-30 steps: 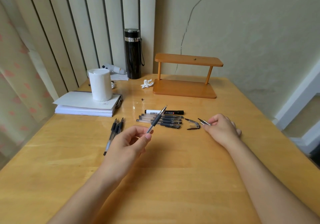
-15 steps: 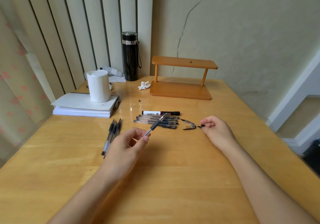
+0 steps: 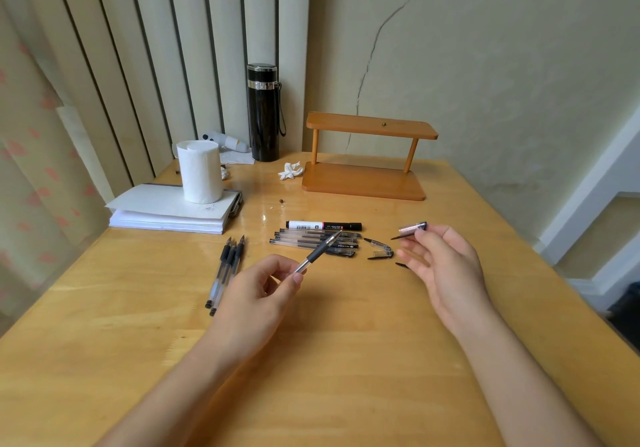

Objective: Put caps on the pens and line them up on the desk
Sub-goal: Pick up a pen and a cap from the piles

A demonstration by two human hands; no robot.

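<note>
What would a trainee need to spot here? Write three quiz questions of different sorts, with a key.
1. True or false: the left hand holds an uncapped black-grip clear pen with its tip pointing away from the person.
2. Multiple choice: the clear plastic pen cap pinched in the right hand is A) lying on the wooden desk, B) lifted above the desk, C) on the wooden shelf.
3. Fill in: the white paper roll stands on a stack of ____.

Key: 1 true; 2 B; 3 white paper.
</note>
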